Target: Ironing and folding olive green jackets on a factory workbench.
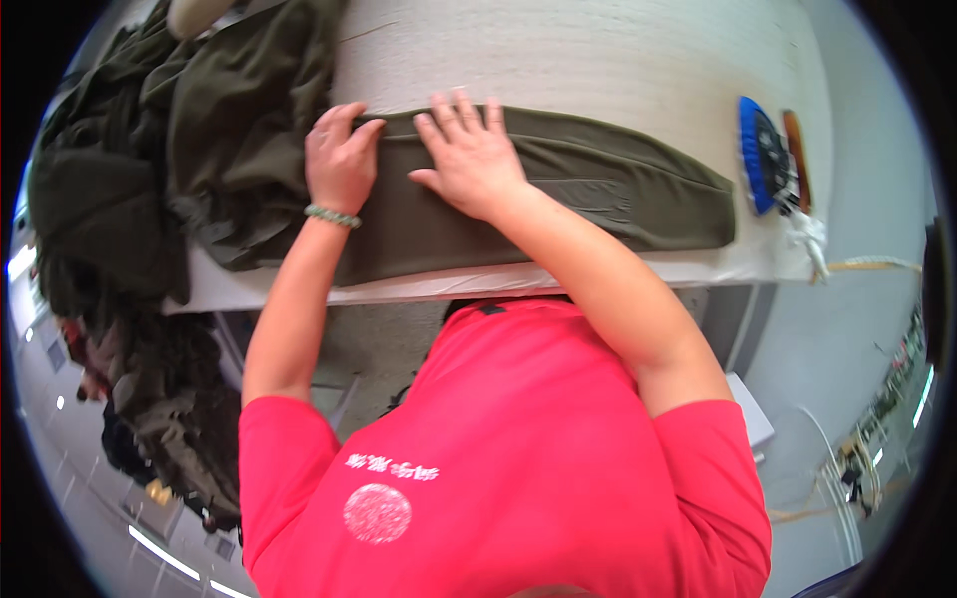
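Smoothing the dark olive garment section flat seemed to be your step in hand. It lay lengthwise along the near edge of the pale table, with its narrower end to the right and small creases in its middle. Your right hand was wide, its fingers spread and its palm down upon the cloth. Your left hand was bent at the far edge, thumb near the fingers; whether it pinched the cloth, I could not tell. The next move, in my judgement, called for holding this edge steady while the right palm pressed the creases outwards.

To the left, a bulky heap of similar cloth crowded your left hand and could pull the section crooked. A blue-rimmed object and a brown strip lay beyond the narrow end, apart from it, so they hardly hindered you.
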A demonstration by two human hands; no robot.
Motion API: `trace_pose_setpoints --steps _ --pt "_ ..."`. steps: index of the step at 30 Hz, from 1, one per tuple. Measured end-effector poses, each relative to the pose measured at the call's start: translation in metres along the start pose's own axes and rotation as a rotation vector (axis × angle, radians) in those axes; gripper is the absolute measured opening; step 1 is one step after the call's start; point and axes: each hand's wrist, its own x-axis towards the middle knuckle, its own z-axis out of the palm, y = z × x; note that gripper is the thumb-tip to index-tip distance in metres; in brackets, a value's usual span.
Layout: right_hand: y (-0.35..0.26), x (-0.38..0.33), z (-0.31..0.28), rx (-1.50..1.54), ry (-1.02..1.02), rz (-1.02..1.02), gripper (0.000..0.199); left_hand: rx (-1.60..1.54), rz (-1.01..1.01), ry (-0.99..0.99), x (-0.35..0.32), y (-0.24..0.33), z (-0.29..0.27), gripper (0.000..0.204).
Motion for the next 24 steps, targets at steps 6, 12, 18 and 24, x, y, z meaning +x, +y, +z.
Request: trace_pose_setpoints --steps 6,12,18,24 --pt "0.110 -0.091 -0.077 0.135 0.192 0.031 0.041 -0.160 0.049 -0.153 0.003 0.072 0.016 0.035" --pt "0.243 -0.224 -0.139 0.473 0.444 0.948 0.030 -0.234 0.034 -0.190 0.002 0.066 0.029 0.039" --pt "0.229 -0.182 -0.228 0.828 -0.335 0.736 0.062 0.009 0.002 -0.397 -0.007 0.054 0.015 0.055" --pt "0.198 -0.167 -0.293 1.008 -0.283 0.567 0.062 0.028 -0.217 -0.433 0.012 0.152 0.065 0.081"
